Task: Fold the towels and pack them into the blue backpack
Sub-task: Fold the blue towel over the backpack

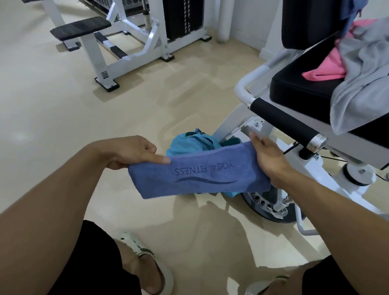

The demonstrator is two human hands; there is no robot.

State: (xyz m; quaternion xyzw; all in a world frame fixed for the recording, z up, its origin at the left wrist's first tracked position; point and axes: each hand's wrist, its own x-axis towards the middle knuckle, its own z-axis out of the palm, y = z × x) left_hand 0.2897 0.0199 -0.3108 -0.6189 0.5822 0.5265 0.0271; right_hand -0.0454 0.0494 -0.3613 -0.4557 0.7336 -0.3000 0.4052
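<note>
Blue terry cloth, folded into a narrow band and printed "YOGA FITNESS", is the item you are carrying: the blue towel (194, 176) is held in the air above the floor (44, 108), directly over the blue backpack (190, 142), which sits on the floor against the base of the exercise machine (269, 128). Your left hand (132, 153) pinches one end with the thumb laid along the top edge; your right hand (265, 155) wraps around the other end. Between the two hands the band is unsupported, so slackening either grip would probably let the fold fall open and sag. The backpack opening is largely hidden behind the towel, and you cannot confirm from here how wide it stands; a narrow mouth could snag the end you feed in first and bunch the layers. Keep clear of the machine frame just beside your right hand. A grey towel (371, 73) and a pink towel (326, 68) lie unfolded on the machine seat (300, 89), still to be done.
</note>
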